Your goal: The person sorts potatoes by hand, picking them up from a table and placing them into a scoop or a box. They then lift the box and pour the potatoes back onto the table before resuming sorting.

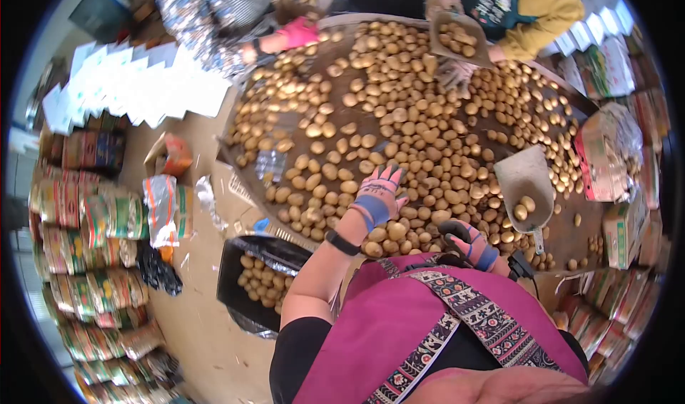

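Note:
My left hand point(382, 196), in a pink glove with a blue cuff, lies with its fingers spread on the loose potatoes point(428, 147). Close to my apron point(428, 297), my right hand point(472, 247) is curled at the near edge of the table. Its glove shows a dark palm side, and whatever the fingers hold is hidden. Potatoes surround both hands on the brown table point(292, 122). Right of my right hand, a scoop point(524, 179) rests on the table with a few potatoes in it.
Across the table, one person's pink-gloved hand point(300, 32) touches potatoes; another person holds a potato-filled scoop point(435, 44). A black crate point(232, 275) of potatoes stands at my left. Stacked bags point(114, 215) line the left side. A bag-lined box point(603, 154) sits at right.

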Demonstrator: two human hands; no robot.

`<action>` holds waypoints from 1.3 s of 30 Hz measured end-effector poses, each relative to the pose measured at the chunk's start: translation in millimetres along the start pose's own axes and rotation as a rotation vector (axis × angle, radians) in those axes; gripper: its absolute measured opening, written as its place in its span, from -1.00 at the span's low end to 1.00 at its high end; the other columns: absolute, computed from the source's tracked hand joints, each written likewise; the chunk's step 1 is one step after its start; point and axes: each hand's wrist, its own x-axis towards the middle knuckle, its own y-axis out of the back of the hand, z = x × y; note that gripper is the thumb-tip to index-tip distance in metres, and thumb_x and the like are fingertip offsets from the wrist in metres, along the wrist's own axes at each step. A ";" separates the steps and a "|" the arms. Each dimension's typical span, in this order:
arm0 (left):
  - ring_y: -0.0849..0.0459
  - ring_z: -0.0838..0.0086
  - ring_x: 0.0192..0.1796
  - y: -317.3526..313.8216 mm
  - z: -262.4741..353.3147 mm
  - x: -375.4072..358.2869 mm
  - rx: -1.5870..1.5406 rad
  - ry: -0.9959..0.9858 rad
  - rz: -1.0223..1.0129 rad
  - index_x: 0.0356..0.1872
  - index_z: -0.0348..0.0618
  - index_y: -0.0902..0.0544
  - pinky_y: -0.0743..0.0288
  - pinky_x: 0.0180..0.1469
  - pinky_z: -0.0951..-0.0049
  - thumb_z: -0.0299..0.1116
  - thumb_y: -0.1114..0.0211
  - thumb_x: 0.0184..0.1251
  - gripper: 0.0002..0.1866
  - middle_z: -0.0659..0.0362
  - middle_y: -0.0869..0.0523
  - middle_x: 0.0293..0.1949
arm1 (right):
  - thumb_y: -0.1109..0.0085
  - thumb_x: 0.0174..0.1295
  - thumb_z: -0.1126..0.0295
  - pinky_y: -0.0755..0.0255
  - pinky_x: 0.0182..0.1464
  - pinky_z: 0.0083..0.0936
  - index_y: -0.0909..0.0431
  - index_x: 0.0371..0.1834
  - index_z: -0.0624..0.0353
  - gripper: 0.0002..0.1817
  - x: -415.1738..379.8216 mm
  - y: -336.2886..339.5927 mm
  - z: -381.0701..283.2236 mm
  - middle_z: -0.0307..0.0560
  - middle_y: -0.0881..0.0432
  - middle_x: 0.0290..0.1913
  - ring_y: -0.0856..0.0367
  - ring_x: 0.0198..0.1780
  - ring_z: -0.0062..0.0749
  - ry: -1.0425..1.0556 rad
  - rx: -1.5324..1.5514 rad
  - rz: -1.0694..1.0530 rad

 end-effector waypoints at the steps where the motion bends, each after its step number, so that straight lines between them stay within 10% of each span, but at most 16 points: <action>1: -0.22 -0.07 0.45 1.7 10.6 19.8 0.045 -0.007 -0.008 0.41 -0.06 -0.26 -0.19 0.42 0.09 -0.05 -0.28 0.27 -0.27 -0.02 -0.28 0.42 | -0.11 0.34 0.44 -0.38 0.22 -0.49 -0.45 0.20 0.23 -0.63 -7.4 8.6 8.0 -0.10 -0.58 0.14 -0.52 0.17 -0.40 0.012 -0.061 0.055; 12: -0.31 0.16 0.41 -6.7 -15.2 205.3 0.368 0.181 0.070 0.24 0.08 -0.48 -0.25 0.34 -0.02 -0.11 -0.19 0.30 -0.52 0.19 -0.38 0.38 | -0.05 0.39 0.43 -0.40 0.19 -0.49 -0.44 0.21 0.24 -0.65 -57.9 35.1 71.6 -0.09 -0.58 0.13 -0.52 0.15 -0.43 -0.183 0.300 0.484; 17: -0.37 0.02 0.34 -0.5 -91.6 186.7 0.379 0.301 0.306 0.07 0.08 -0.59 -0.37 0.29 0.16 -0.27 -0.18 0.17 -0.62 0.14 -0.54 0.20 | -0.08 0.35 0.43 -0.43 0.17 -0.48 -0.45 0.19 0.25 -0.64 -31.9 32.2 67.4 -0.08 -0.59 0.11 -0.54 0.14 -0.42 -0.167 0.251 0.460; 25: -0.34 0.05 0.37 36.5 -133.0 163.0 0.464 0.501 0.047 0.18 0.04 -0.54 -0.23 0.39 0.17 -0.10 -0.31 0.14 -0.47 0.06 -0.52 0.23 | -0.10 0.34 0.43 -0.43 0.20 -0.47 -0.40 0.26 0.22 -0.58 8.6 37.4 44.1 -0.07 -0.57 0.14 -0.52 0.18 -0.40 -0.174 0.265 0.414; 35: -0.42 0.10 0.33 39.9 6.2 318.4 0.212 -0.333 0.509 0.18 -0.12 -0.49 -0.33 0.33 0.16 -0.23 -0.33 0.17 -0.48 0.01 -0.52 0.22 | -0.10 0.35 0.46 -0.43 0.22 -0.47 -0.43 0.23 0.22 -0.62 20.1 46.7 38.2 -0.09 -0.57 0.13 -0.52 0.18 -0.42 -0.153 0.292 0.400; 39: -0.33 0.18 0.40 30.4 23.5 391.9 0.463 -0.192 0.380 0.27 -0.04 -0.45 -0.28 0.36 0.09 -0.06 -0.18 0.31 -0.46 0.12 -0.45 0.32 | -0.12 0.34 0.45 -0.43 0.20 -0.49 -0.44 0.21 0.23 -0.62 8.9 50.7 38.2 -0.10 -0.59 0.11 -0.53 0.14 -0.45 -0.137 0.267 0.417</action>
